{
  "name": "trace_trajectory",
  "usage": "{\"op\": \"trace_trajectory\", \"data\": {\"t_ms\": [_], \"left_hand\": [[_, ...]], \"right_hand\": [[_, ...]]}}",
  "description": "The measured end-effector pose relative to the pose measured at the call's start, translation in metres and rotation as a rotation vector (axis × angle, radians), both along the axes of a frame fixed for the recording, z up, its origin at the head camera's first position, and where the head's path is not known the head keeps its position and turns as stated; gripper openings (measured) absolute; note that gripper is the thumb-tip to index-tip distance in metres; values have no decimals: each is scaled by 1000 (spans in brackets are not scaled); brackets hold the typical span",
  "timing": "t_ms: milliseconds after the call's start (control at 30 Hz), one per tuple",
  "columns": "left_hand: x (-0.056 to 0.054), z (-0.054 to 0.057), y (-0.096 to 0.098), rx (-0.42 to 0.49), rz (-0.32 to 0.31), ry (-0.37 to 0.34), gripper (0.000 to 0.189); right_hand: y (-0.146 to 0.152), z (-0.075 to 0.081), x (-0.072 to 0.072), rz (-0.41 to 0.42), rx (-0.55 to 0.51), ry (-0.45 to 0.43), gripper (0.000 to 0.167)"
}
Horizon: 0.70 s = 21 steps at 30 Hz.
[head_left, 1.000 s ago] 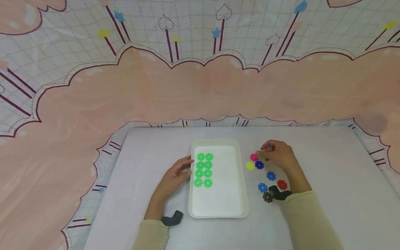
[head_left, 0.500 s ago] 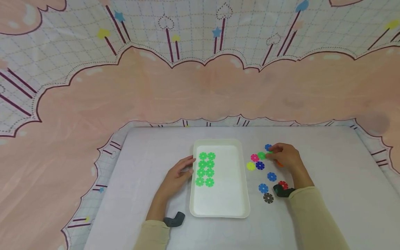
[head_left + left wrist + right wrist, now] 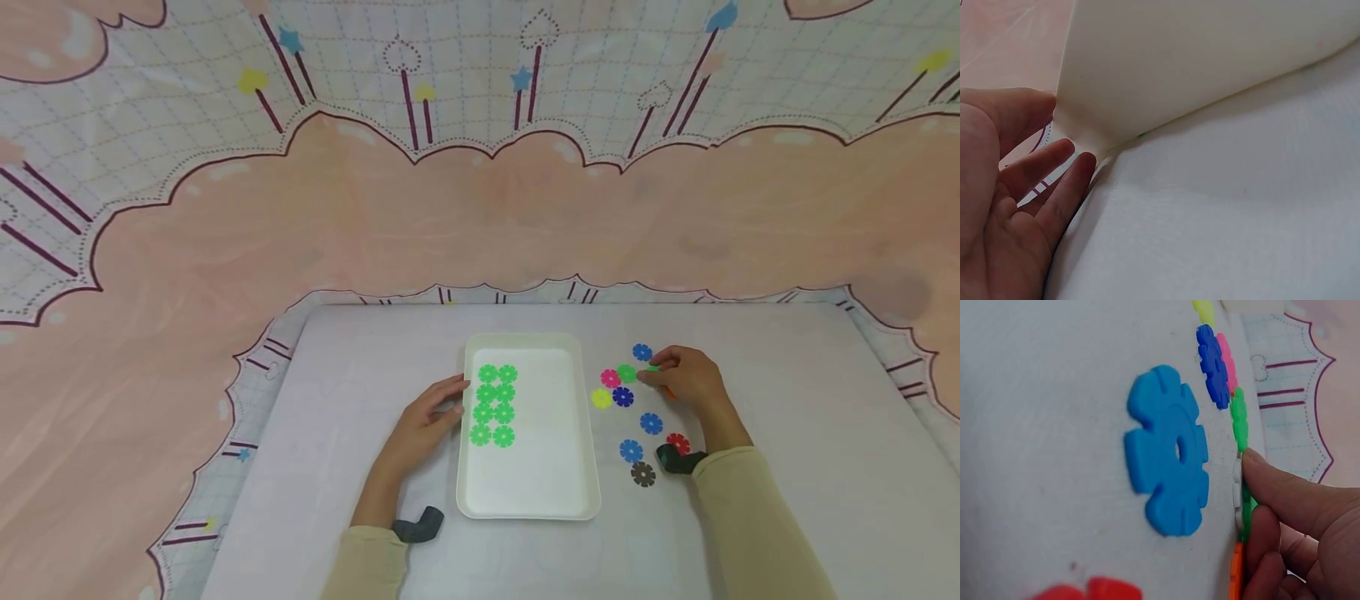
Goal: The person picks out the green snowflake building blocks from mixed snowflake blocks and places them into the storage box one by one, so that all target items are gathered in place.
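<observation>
My left hand (image 3: 422, 421) touches the left wall of a white tray (image 3: 585, 467); in the left wrist view its thumb and fingertips (image 3: 1088, 164) lie against the tray's side. Green snowflake-shaped plastic discs (image 3: 504, 413) lie in two columns in the tray's left part. To the right of the tray, my right hand (image 3: 693, 383) is low over the table, thumb and curled fingers at the edges of a green disc (image 3: 1246, 515). A white disc (image 3: 1238, 494) lies against that green one, under the thumb tip. An orange disc (image 3: 1235, 572) is partly hidden beside the fingers.
Around my right hand lie a blue disc (image 3: 642, 352), another green disc (image 3: 626, 373), and pink (image 3: 610, 378), yellow (image 3: 602, 398) and dark blue (image 3: 622, 397) discs. Nearer are more blue (image 3: 651, 423), red (image 3: 678, 442) and black (image 3: 642, 474) ones. Patterned cloth hangs behind the table.
My right hand has let go of a blue disc, now flat on the table, and shifted slightly right and nearer to a green disc. The left hand and tray have shifted slightly right in view.
</observation>
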<state>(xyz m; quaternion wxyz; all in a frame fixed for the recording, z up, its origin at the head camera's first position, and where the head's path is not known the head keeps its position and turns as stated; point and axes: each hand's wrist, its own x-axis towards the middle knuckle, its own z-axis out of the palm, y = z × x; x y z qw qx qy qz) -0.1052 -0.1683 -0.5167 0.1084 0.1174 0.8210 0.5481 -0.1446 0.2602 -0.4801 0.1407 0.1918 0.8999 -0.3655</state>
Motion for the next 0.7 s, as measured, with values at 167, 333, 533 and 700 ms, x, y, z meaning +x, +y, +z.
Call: {"op": "trace_trajectory", "data": {"t_ms": [167,333,533,700], "left_hand": [[0,0,0,0,2,-1,40],[0,-1,0,8,-9,-4,41],[1,-1,0,11,-1,-10,40],[1,-1,-2,1,3,-12,40]], "right_hand": [[3,-3,0,-1,-5,-18,48],[12,-7,2,10,-71,-31,49],[26,-13,2,22,-138,-44,53],[30,-16,0,-1,-161,-50,51]]}}
